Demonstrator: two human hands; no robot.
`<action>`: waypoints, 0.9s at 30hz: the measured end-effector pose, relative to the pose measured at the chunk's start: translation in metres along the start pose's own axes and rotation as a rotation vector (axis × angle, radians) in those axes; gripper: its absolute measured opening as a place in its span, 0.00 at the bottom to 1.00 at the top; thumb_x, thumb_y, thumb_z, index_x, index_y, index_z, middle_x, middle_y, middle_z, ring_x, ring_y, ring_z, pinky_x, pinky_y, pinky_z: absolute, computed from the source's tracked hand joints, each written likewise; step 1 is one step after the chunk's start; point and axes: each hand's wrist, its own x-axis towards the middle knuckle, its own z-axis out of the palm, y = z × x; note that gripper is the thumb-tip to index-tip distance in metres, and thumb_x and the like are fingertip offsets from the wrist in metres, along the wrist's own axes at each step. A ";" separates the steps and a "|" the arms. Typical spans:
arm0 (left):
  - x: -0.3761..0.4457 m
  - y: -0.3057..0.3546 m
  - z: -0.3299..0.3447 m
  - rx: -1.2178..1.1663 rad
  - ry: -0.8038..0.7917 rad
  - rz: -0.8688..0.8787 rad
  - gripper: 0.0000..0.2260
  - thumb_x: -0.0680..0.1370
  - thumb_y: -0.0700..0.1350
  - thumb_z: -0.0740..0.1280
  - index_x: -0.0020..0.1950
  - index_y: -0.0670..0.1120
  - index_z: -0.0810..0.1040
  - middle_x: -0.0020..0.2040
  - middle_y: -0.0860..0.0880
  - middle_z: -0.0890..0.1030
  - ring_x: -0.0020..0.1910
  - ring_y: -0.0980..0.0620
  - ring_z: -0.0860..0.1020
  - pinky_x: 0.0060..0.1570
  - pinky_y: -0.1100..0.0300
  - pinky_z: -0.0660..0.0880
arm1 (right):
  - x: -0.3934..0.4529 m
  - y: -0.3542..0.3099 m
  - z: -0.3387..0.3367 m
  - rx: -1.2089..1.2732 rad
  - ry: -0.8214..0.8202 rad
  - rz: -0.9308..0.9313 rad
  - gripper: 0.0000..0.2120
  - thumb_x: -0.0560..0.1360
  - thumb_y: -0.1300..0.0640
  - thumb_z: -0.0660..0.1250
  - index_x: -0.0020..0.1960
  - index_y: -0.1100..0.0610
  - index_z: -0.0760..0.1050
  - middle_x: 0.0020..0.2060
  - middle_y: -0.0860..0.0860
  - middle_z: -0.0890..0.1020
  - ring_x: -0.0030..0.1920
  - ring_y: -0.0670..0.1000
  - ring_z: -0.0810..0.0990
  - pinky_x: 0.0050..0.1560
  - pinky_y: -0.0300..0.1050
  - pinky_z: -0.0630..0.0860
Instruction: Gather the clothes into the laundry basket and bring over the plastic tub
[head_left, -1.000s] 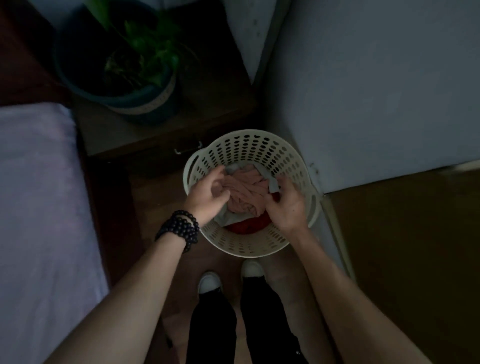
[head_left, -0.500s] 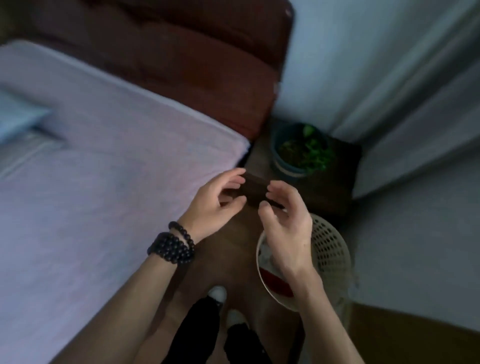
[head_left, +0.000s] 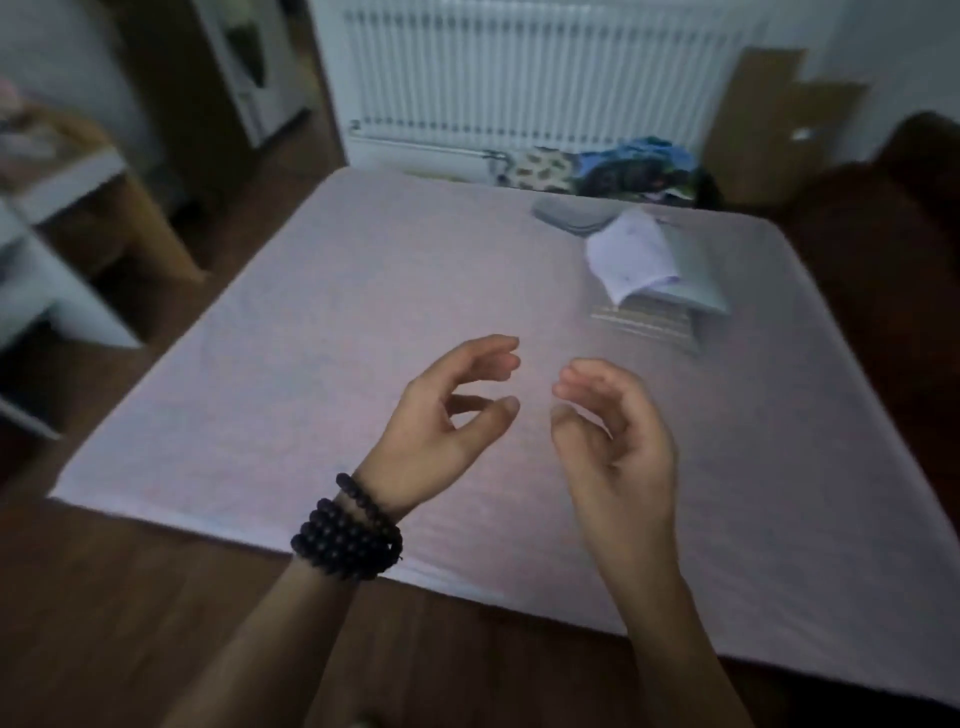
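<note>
left hand curled, empty | right hand curled, empty

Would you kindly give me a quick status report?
Left hand open, empty. Right hand open, empty. Folded clothes on bed, far right. Path clear; basket, tub out of view.

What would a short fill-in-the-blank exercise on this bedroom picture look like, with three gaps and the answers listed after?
1. Both hands, left and right, hold ____.
2. The beaded bracelet is on the ____ wrist.
3. The folded clothes lie on the ____, whose sheet is pale pink.

Missing words: nothing; left; bed
</note>
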 end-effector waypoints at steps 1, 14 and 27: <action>-0.010 -0.006 -0.032 0.002 0.050 -0.020 0.19 0.77 0.40 0.69 0.67 0.49 0.75 0.59 0.50 0.82 0.63 0.54 0.78 0.54 0.63 0.77 | -0.001 0.001 0.031 0.010 -0.048 -0.002 0.15 0.73 0.62 0.67 0.56 0.48 0.78 0.54 0.45 0.84 0.58 0.47 0.83 0.54 0.33 0.78; -0.102 -0.075 -0.439 0.128 0.402 -0.069 0.18 0.77 0.39 0.70 0.67 0.49 0.75 0.60 0.52 0.81 0.63 0.55 0.78 0.56 0.62 0.78 | -0.022 0.009 0.436 0.099 -0.417 0.064 0.14 0.69 0.48 0.69 0.54 0.39 0.80 0.54 0.42 0.85 0.57 0.42 0.83 0.48 0.27 0.77; -0.016 -0.187 -0.805 0.252 0.436 -0.133 0.23 0.75 0.52 0.70 0.69 0.53 0.74 0.63 0.56 0.79 0.64 0.55 0.77 0.60 0.49 0.78 | 0.086 0.070 0.819 0.123 -0.493 0.005 0.16 0.70 0.45 0.70 0.58 0.36 0.79 0.57 0.40 0.84 0.58 0.41 0.83 0.49 0.27 0.77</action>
